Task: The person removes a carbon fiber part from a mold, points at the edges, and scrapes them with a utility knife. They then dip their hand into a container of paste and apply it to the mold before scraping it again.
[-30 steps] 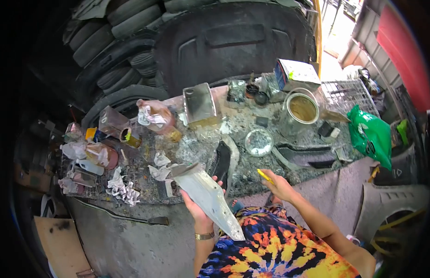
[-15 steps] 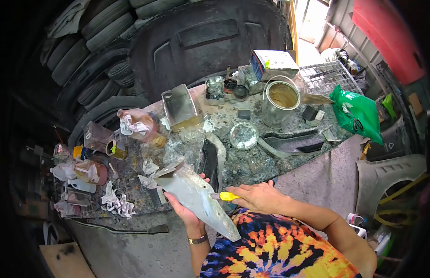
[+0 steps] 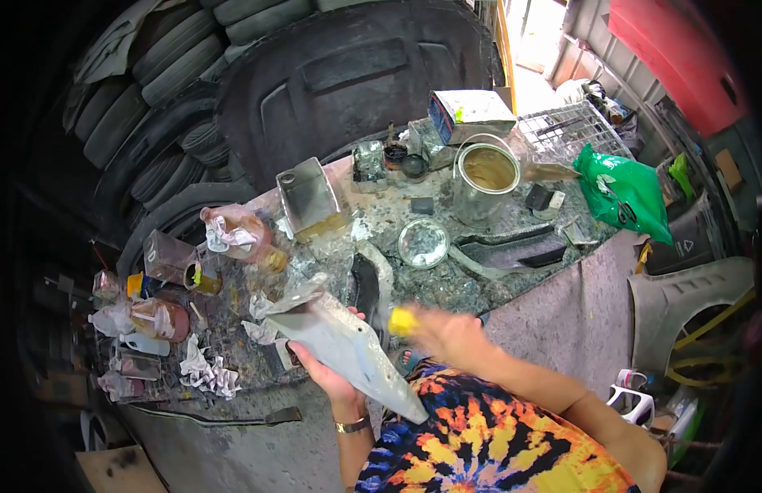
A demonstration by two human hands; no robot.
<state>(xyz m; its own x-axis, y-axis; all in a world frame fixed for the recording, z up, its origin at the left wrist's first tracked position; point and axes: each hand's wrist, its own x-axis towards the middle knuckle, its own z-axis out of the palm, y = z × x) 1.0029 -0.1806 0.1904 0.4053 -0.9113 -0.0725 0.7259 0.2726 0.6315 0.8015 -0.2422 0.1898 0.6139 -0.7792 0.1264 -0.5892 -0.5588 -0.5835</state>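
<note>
My left hand (image 3: 325, 376) is closed on a pale grey car body panel (image 3: 336, 338), holding it tilted above the near edge of the bench. The panel has a broad folded end at upper left and tapers to a point at lower right, against my tie-dye shirt. Part of my left hand lies hidden behind it. To the right of the panel, my right hand (image 3: 451, 335) is smeared by motion but still grips a yellow-handled scraper (image 3: 403, 321). The scraper's blade is too blurred to see, and its handle is apart from the panel's edge.
On the stained bench (image 3: 430, 296) stand a metal can (image 3: 482, 185), a round lid (image 3: 423, 243), a square tin (image 3: 308, 197) and a green bag (image 3: 623, 197). Crumpled paper (image 3: 207, 370) and bottles crowd the left. Dark trim pieces (image 3: 512, 250) lie near the front edge.
My right hand has lifted the scraper off the panel's edge and moved slightly up, now blurred. My left hand keeps the panel almost where it was. The whole view has shifted slightly.
</note>
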